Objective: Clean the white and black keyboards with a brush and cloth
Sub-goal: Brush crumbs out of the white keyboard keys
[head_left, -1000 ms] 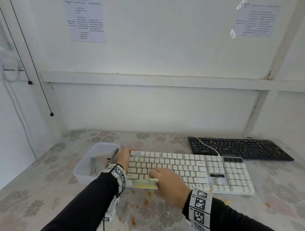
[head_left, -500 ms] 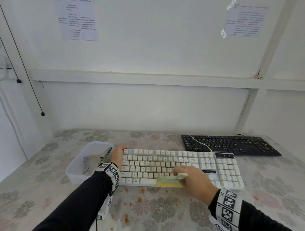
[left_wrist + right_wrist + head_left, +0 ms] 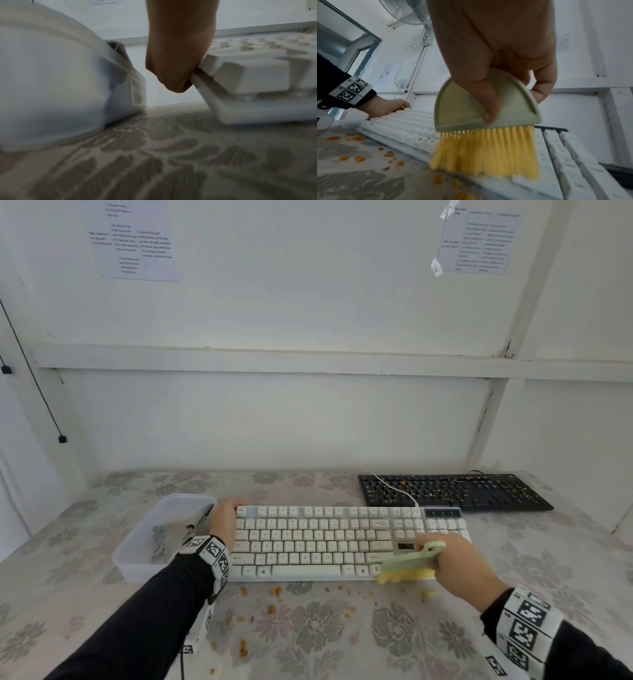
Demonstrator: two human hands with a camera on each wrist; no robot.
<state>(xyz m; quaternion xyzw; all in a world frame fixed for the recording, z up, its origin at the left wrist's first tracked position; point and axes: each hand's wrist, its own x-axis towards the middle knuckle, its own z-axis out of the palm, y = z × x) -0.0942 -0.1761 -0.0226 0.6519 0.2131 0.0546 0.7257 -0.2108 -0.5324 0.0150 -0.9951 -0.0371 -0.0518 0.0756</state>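
Since the earlier frames our right hand (image 3: 457,563), gripping the light brush (image 3: 409,565) by its stiff green back, sweeps its soft bristles rightward along the white keyboard (image 3: 325,542) at lower centre, while our left hand (image 3: 224,517) holds the keyboard's left end.

Person, two arms: long black sleeves (image 3: 164,604) reaching to each wrist, each wrist banded with a white cuff (image 3: 210,553) printed with square black-and-white coded markers, a white block with further markers hanging under the left cuff, a second marker cuff (image 3: 527,625) on the right.
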